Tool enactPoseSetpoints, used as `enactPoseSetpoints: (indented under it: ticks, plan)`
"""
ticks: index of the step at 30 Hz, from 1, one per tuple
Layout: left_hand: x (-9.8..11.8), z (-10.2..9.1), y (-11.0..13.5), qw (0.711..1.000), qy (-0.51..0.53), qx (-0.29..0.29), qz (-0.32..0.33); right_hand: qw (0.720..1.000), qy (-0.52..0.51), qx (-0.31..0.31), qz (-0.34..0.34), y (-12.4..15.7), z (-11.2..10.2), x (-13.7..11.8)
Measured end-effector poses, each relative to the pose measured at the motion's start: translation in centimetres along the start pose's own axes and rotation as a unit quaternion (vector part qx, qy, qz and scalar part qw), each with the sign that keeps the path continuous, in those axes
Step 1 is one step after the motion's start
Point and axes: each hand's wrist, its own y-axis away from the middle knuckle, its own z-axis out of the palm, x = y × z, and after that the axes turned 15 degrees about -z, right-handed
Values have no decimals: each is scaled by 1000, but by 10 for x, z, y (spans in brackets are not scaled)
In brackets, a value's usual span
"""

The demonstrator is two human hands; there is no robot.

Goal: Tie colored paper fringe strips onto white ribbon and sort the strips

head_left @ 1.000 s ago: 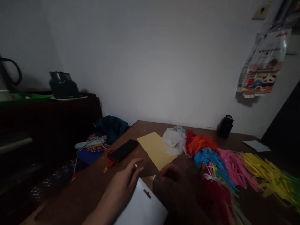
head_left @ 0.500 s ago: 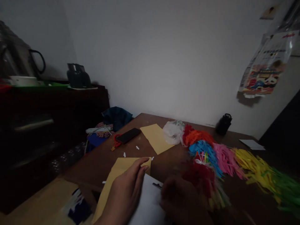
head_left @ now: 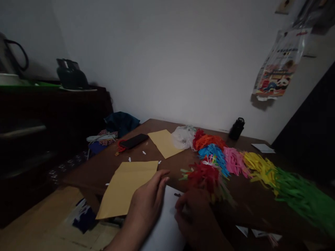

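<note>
A sheet of white paper lies at the near edge of the table. My left hand grips its left side, fingers bent and close together. On the paper's right, my right hand is closed in a pinch, dark and partly blurred. What it holds is hidden; a small dark shape shows by its fingertips, too dim to name. A brown paper sheet lies left of my left hand. Beyond my right hand rests a red bundle of paper strips with a white tie.
Shredded paper in blue, pink, yellow and green spreads rightward. A phone, another brown sheet, a plastic bag and a black lantern-like object stand farther back. White scraps dot the table.
The view has shifted, so the table's things appear farther left and higher. More of the near brown sheet shows. Both hands stay at the white paper, the right one still closed.
</note>
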Motion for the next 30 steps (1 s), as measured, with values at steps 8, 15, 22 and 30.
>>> enactPoseSetpoints:
  ticks: [8, 15, 22, 30]
  plan:
    - [14, 4, 6, 1000, 10, -15, 18, 997, 42, 44, -43, 7, -4, -4]
    - [16, 6, 12, 999, 18, -38, 32, 994, 83, 52, -37, 17, 3, -2]
    - [19, 4, 12, 997, 23, -56, 42, 984, 160, 81, 5, 22, 10, 3]
    - [25, 2, 14, 994, 48, -50, 86, 986, 125, 110, 20, 29, 13, 19]
